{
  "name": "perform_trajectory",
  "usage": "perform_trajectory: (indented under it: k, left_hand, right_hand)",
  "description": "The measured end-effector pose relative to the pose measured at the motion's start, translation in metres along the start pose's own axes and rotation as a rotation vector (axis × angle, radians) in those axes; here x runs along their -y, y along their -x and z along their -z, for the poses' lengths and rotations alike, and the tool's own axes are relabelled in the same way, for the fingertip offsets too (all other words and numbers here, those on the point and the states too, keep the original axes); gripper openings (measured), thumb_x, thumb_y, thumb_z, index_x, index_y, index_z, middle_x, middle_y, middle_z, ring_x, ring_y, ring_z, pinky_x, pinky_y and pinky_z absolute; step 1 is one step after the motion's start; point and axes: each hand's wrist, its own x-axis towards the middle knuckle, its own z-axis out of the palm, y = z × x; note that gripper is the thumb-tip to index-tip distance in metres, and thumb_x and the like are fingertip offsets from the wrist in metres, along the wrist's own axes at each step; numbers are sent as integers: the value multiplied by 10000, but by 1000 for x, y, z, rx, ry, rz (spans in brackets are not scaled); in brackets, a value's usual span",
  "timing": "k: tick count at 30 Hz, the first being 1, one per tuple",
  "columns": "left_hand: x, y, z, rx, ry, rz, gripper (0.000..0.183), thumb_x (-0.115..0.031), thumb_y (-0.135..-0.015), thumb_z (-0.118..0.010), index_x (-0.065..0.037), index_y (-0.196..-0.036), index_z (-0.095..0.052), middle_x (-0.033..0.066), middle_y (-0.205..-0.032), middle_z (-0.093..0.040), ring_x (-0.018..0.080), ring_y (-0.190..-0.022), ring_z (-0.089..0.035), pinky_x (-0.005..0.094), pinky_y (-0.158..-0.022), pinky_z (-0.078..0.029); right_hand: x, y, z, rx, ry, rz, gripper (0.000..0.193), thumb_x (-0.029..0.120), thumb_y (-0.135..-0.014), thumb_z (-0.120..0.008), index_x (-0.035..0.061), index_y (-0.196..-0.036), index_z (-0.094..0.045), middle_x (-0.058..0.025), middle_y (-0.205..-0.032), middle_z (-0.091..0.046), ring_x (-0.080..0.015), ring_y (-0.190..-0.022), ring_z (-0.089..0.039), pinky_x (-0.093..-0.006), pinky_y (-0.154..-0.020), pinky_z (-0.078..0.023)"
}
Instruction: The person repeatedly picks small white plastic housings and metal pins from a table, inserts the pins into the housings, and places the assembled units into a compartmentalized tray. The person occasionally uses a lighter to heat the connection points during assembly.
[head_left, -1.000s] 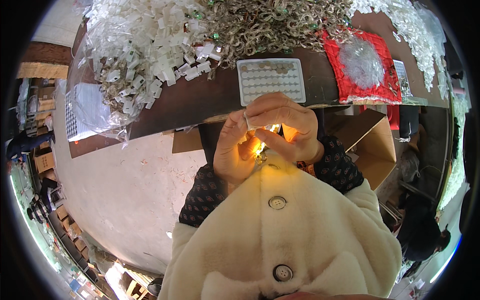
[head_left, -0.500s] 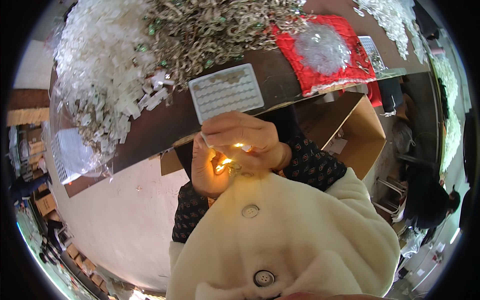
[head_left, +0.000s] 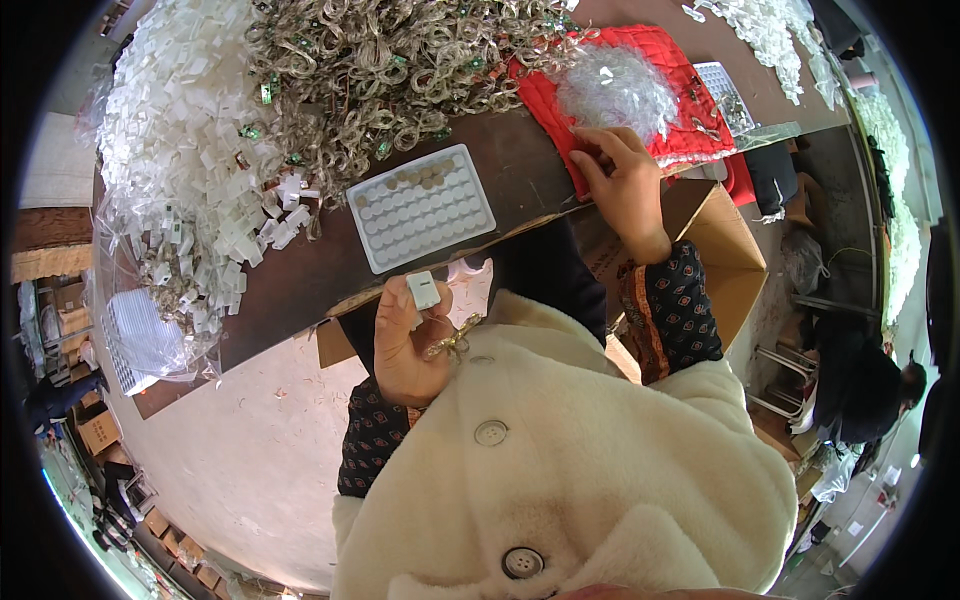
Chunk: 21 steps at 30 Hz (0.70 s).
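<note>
Our left hand (head_left: 405,345) grips a small white plastic box (head_left: 423,290) with coiled wire lights (head_left: 452,338) trailing beside its palm. Our right hand (head_left: 622,180), fingers loosely curled, rests on the red quilted cloth (head_left: 690,75), touching clear plastic bags (head_left: 615,90).

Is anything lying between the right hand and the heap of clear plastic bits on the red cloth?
Nothing visible does. The right hand rests on the red cloth just below the heap of clear plastic bits, fingertips close to its edge. The left hand holds a small white block apart.
</note>
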Motion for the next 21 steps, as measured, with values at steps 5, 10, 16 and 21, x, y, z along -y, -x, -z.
perform_trajectory:
  k: [5, 10, 16, 21]
  left_hand:
    - [-5, -1, -6, -20, -67, 1, 355, -381, -995, -584, -42, -1103, -600, 44, -949, -591, 98, -834, -480, 167, -482, -365]
    - [-9, 0, -8, -35, -78, 63, 332, -375, -1006, -569, -48, -1050, -604, 79, -898, -538, 58, -613, -385, 168, -480, -326]
    - [-13, 0, -8, 34, -18, 112, 247, -304, -999, -590, -97, -1128, -549, 78, -947, -557, 80, -775, -440, 166, -485, -317]
    - [-11, -1, -9, 99, 8, 16, 181, -221, -982, -630, -116, -1111, -558, 83, -941, -619, 105, -784, -534, 169, -464, -353]
  right_hand:
    - [-16, 0, -6, -12, 39, 56, 176, 73, -850, -723, 59, -1025, -711, -168, -930, -679, -362, -794, -668, -407, -697, -540]
    - [-20, -5, -11, -127, 84, 102, 91, 73, -880, -690, 45, -965, -681, -172, -911, -677, -377, -801, -663, -421, -699, -536]
    - [12, -1, -8, -169, -187, -138, 75, 56, -959, -616, 1, -1010, -619, -157, -855, -667, -247, -763, -661, -343, -680, -520]
    - [81, 22, -17, 199, -738, -114, 105, 89, -1015, -545, -10, -1045, -565, -91, -944, -673, -127, -758, -618, -265, -697, -503]
